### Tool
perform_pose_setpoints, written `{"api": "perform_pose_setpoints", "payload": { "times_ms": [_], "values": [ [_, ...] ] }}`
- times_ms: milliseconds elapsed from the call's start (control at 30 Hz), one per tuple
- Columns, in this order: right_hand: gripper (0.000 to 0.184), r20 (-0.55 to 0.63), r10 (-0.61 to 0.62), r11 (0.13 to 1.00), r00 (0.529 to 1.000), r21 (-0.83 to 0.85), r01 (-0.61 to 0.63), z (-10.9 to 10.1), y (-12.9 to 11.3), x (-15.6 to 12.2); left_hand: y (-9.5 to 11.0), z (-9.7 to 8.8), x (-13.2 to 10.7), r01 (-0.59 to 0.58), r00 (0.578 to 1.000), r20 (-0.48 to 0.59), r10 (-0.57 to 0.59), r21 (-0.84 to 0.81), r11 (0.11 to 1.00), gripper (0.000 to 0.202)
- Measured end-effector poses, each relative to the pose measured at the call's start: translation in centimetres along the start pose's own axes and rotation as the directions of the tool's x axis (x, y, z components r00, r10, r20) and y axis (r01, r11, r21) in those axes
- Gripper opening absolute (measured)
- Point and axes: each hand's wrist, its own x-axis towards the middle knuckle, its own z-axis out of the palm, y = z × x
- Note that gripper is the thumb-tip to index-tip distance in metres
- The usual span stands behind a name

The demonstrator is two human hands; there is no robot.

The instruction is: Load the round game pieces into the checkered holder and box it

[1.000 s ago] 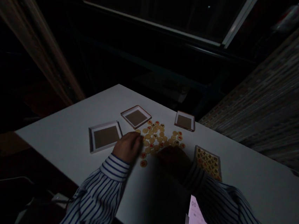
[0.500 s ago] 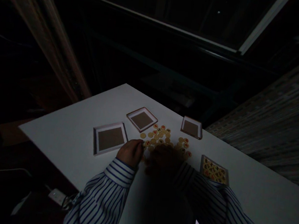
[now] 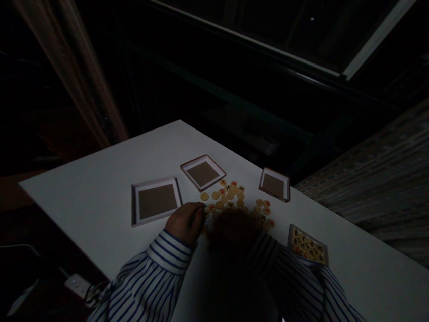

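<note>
Several small round yellow game pieces [image 3: 234,196] with red and black marks lie in a loose pile on the white table [image 3: 93,195]. My left hand [image 3: 185,221] rests at the pile's near left edge, fingers curled onto the pieces. My right hand [image 3: 235,229] lies in deep shadow over the near side of the pile; its fingers are too dark to read. Both arms wear blue-striped white sleeves. A box [image 3: 308,246] filled with pieces sits to the right of my right arm.
Three shallow empty square boxes with brown floors stand around the pile: one at left [image 3: 156,201], one behind [image 3: 203,172], one at back right [image 3: 275,184]. The room is dark, with a window frame above and a patterned surface at right.
My right hand has moved left, over the near part of the pile, toward my left hand. The view shifted slightly; the left hand stays at the pile's edge.
</note>
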Motion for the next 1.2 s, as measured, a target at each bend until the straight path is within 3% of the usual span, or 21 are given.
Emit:
{"api": "perform_pose_setpoints", "payload": {
  "times_ms": [233, 467, 533, 633, 767, 833, 967, 1200],
  "values": [
    [0.031, -0.009, 0.043, 0.991, 0.999, 0.130, -0.042, 0.4, 0.2, 0.2, 0.1, -0.2, 0.0, -0.016, 1.000, 0.005, 0.016, -0.030, 0.999, 0.023],
    [0.023, -0.072, 0.187, 0.926, 0.980, 0.345, -0.151, 0.6, 1.2, -0.1, 0.6, -0.6, 0.0, -0.066, 0.997, 0.032, 0.072, -0.137, 0.988, 0.021],
    [0.022, -0.099, 0.271, 0.821, 0.958, 0.544, -0.176, 0.4, 1.4, -0.3, 0.8, -0.7, -0.1, -0.115, 0.991, 0.051, 0.126, -0.176, 0.978, 0.020],
    [0.020, -0.078, 0.354, 0.549, 0.932, 0.824, -0.140, 0.0, 1.7, -0.3, 1.0, -0.6, -0.4, -0.195, 0.976, 0.058, 0.212, -0.214, 0.957, 0.022],
    [0.025, 0.042, 0.363, 0.276, 0.931, 0.949, -0.150, 0.0, 1.9, -0.2, 1.4, -0.6, -0.6, -0.253, 0.958, 0.079, 0.274, -0.207, 0.945, 0.028],
    [0.026, 0.089, 0.355, 0.184, 0.931, 0.969, -0.163, 0.2, 1.9, -0.2, 1.6, -0.6, -0.6, -0.267, 0.955, 0.081, 0.285, -0.187, 0.946, 0.028],
    [0.027, 0.102, 0.343, 0.123, 0.934, 0.981, -0.152, 0.2, 1.8, -0.5, 1.8, -0.7, -0.4, -0.294, 0.950, 0.053, 0.307, -0.171, 0.940, 0.027],
    [0.030, 0.140, 0.367, 0.110, 0.920, 0.975, -0.192, -0.5, 1.0, -0.6, 1.8, -0.5, -0.4, -0.278, 0.956, 0.039, 0.292, -0.203, 0.939, 0.026]
  ]
}}
